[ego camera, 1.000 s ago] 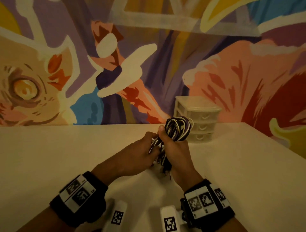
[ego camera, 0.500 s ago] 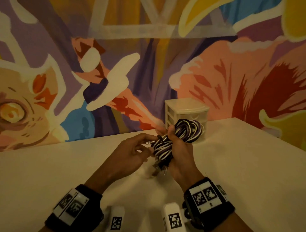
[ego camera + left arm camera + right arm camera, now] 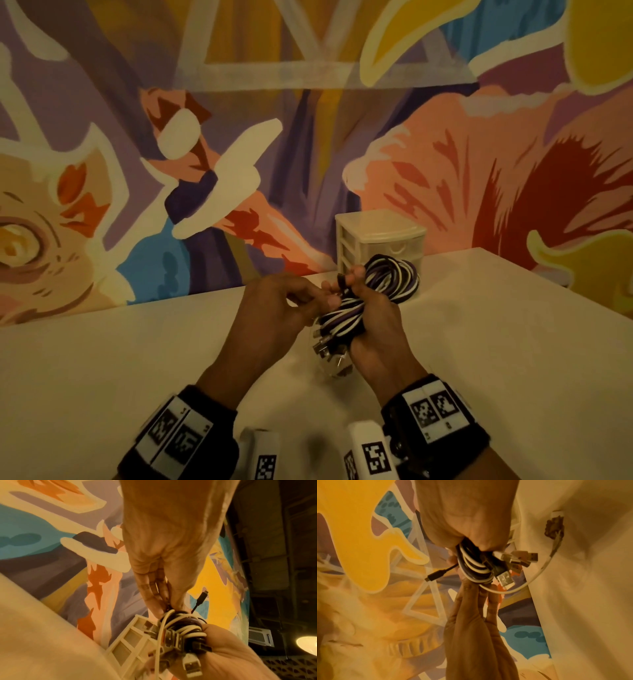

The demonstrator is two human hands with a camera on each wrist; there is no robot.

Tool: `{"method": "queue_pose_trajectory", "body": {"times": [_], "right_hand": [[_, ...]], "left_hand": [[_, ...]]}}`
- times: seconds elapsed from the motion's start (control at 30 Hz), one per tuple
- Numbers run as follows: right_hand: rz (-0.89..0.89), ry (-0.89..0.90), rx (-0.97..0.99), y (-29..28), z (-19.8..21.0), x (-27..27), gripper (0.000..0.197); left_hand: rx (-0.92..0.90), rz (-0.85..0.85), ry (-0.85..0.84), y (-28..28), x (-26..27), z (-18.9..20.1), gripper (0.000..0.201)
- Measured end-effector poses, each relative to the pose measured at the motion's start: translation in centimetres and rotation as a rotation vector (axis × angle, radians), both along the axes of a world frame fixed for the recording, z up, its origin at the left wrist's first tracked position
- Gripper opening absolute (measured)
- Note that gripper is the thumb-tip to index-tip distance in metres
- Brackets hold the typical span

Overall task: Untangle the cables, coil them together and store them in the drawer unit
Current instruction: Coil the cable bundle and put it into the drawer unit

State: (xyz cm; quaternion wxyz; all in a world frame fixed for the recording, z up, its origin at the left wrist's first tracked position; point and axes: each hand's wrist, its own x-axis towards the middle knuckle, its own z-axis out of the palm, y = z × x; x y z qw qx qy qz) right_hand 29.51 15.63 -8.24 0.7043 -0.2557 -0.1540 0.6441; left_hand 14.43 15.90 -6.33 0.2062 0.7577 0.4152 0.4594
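Cables (image 3: 346, 317) bundled in right hand (image 3: 376, 329), fingers curled round them, above counter (image 3: 137, 359), near drawer unit (image 3: 380, 240); left hand (image 3: 277, 311) fingers pinching at bundle. Left wrist: USB plugs (image 3: 191, 665) dangling from coil. Right wrist: black connector (image 3: 435, 576) sticking out sideways.

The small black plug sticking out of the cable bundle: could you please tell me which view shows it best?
The right wrist view: the small black plug stands clear against the mural beside the cable bundle. The left wrist view shows it smaller, beyond the fingers. In the head view the hands hide it.
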Motion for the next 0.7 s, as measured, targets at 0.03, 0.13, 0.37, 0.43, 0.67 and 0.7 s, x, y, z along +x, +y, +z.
{"method": "queue_pose_trajectory", "body": {"times": [0.03, 0.13, 0.37, 0.43, 0.67, 0.7], "right_hand": [[0.013, 0.025, 0.000, 0.0, 0.1, 0.0, 0.006], [0.018, 0.119, -0.009, -0.1, 0.3, -0.1, 0.015], [-0.115, 0.180, 0.021, 0.6, -0.1, 2.4, 0.030], [-0.122, 0.139, -0.002, 0.8, -0.3, 2.8, 0.036], [-0.014, 0.022, -0.103, 0.6, -0.2, 2.9, 0.056], [-0.006, 0.013, -0.106, 0.5, -0.2, 2.9, 0.057]], "left_hand": [[-0.028, -0.010, -0.036, 0.0, 0.2, -0.1, 0.022], [-0.214, -0.017, -0.207, -0.1, 0.6, -1.0, 0.040], [-0.400, -0.208, -0.039, -0.4, -0.1, -2.0, 0.016], [-0.236, -0.232, 0.116, -0.2, -0.6, -1.6, 0.029], [0.188, -0.181, 0.723, -0.6, -1.0, 0.0, 0.028], [0.197, -0.170, 0.747, -0.8, -1.0, 0.1, 0.032]]}}
